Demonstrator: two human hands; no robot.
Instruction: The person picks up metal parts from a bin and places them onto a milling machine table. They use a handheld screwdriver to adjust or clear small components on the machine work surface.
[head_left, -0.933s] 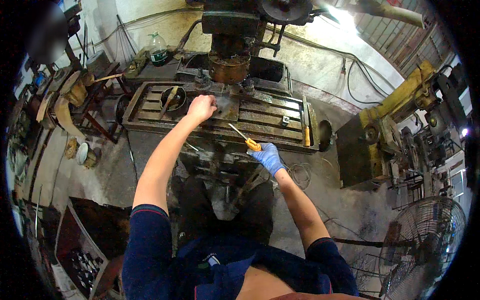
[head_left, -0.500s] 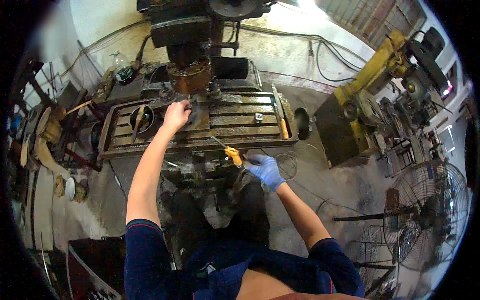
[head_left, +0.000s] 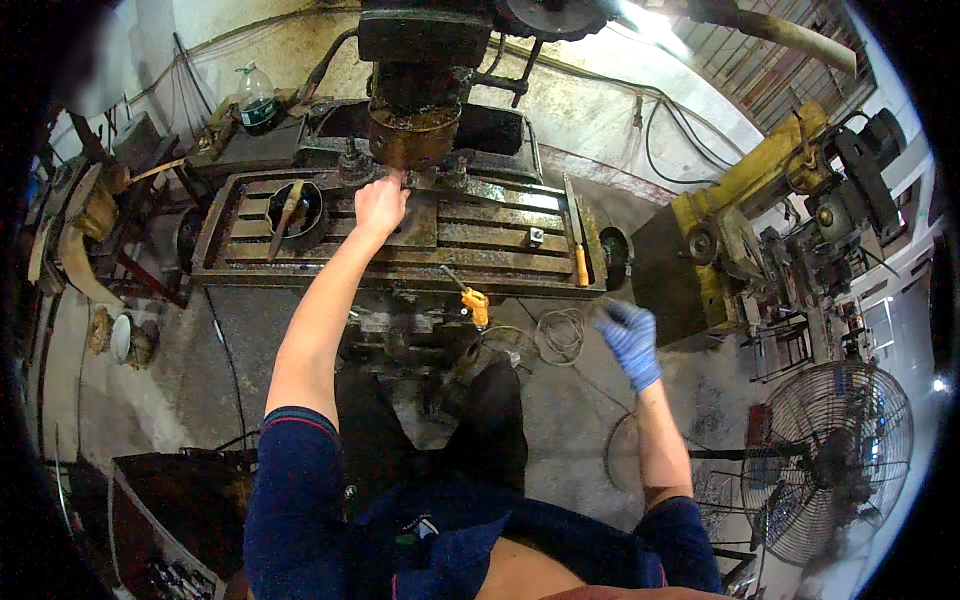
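Observation:
My bare left hand (head_left: 382, 206) is closed at the work under the milling machine's spindle head (head_left: 415, 132); the fingers' far side is hidden, so what they grip does not show. To the right, in front of the machine table (head_left: 330, 262), my right hand (head_left: 630, 345) wears a blue glove. Its fingers are loosely curled and apart, with nothing seen in them. A yellow air blow gun (head_left: 476, 305) hangs at the table's front edge, away from both hands. On the table are a small metal block (head_left: 536, 236) and a file with a yellow handle (head_left: 582, 266).
A dark pot (head_left: 318, 225) with a brush (head_left: 288, 218) across it sits at the table's left. A coiled hose (head_left: 560, 338) lies on the floor. A large fan (head_left: 825, 460) stands at right, beyond it a yellow machine (head_left: 690, 262). A plastic bottle (head_left: 257, 105) is at back left.
My right hand has let go of the air blow gun and moved right. The blow gun now hangs at the table front. My left hand stays by the spindle; the view has shifted slightly.

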